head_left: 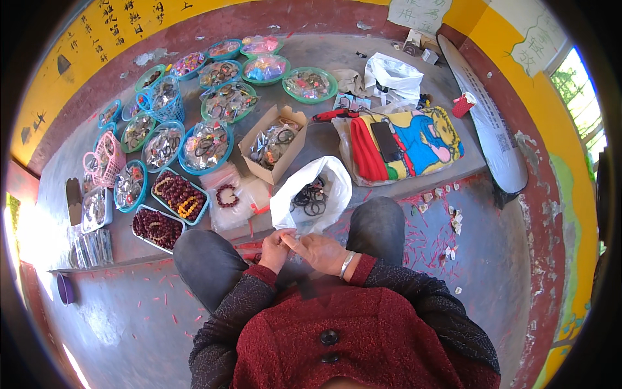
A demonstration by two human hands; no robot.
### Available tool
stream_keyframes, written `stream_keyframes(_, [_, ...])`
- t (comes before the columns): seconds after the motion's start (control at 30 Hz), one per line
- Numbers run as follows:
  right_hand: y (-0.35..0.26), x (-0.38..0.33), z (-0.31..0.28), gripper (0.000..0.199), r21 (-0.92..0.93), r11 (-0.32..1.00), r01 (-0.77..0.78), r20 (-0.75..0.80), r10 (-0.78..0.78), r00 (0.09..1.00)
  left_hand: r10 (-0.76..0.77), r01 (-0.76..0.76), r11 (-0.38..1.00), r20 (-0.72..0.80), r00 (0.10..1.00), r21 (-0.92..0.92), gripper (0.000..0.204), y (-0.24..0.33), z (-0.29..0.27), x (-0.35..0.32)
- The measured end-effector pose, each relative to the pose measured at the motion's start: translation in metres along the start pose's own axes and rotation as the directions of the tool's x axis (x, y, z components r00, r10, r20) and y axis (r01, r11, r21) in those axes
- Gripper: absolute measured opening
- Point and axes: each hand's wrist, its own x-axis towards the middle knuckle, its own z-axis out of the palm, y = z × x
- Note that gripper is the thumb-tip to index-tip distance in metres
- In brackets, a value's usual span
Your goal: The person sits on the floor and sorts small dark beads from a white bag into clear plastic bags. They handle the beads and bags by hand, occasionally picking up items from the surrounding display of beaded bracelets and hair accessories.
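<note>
My left hand (276, 249) and my right hand (319, 250) meet above my lap, fingertips pinched together on something too small to make out. A silver bangle (346, 264) circles my right wrist. Just beyond my hands lies an open white plastic bag (334, 188) with several dark rings inside. To its left a dark red bead bracelet (227, 195) rests on clear plastic packets. A cardboard box (257, 135) of bagged bracelets stands behind the bag.
Several round baskets (310, 84) and trays (179, 195) of beads and bangles cover the grey ledge at the left and back. A colourful cloth bag (424, 137) with a dark phone (386, 141) on it lies at the right. Red scraps litter the floor.
</note>
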Motion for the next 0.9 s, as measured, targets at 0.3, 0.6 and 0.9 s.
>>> stream_keyframes(0.3, [0.028,0.036,-0.023,0.031,0.362,0.92,-0.148,-0.309,0.268,0.912,-0.169,0.145,0.978,-0.161,0.973,-0.147,0.02,-0.006,-0.009,0.008])
stream_keyframes(0.6, [0.166,0.029,0.106,0.018,0.008,0.65,-0.76,0.126,0.754,0.645,-0.237,0.206,0.954,-0.126,0.963,-0.218,0.023,-0.003,-0.003,0.009])
stream_keyframes(0.9, [0.178,0.027,0.138,0.038,0.013,0.456,-0.89,0.25,0.86,0.445,-0.132,0.118,0.989,-0.17,0.977,-0.088,0.022,-0.017,-0.001,0.013])
